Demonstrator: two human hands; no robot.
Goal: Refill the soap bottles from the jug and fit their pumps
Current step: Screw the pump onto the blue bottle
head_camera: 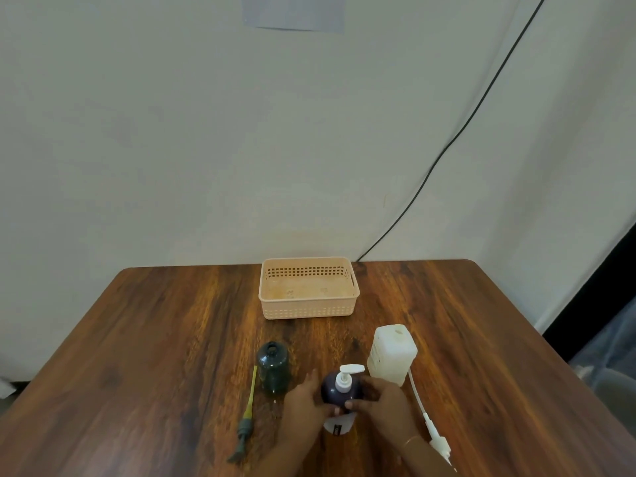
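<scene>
Head view: my left hand [303, 401] and right hand [382, 397] both grip the round dark purple plastic soap bottle [339, 390] standing upright between them

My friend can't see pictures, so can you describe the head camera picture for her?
Two hands, left and right, hold a dark purple soap bottle with a white pump on a wooden table. Beside it stand an open green bottle and a white jug; two loose pumps lie nearby, and a peach basket sits behind.

Around the purple bottle [341, 390], the jug [392, 354] stands close at its far right, the green bottle [273, 368] near its left. Beyond it, bare counter [155, 339] runs to the basket [308, 290].
</scene>
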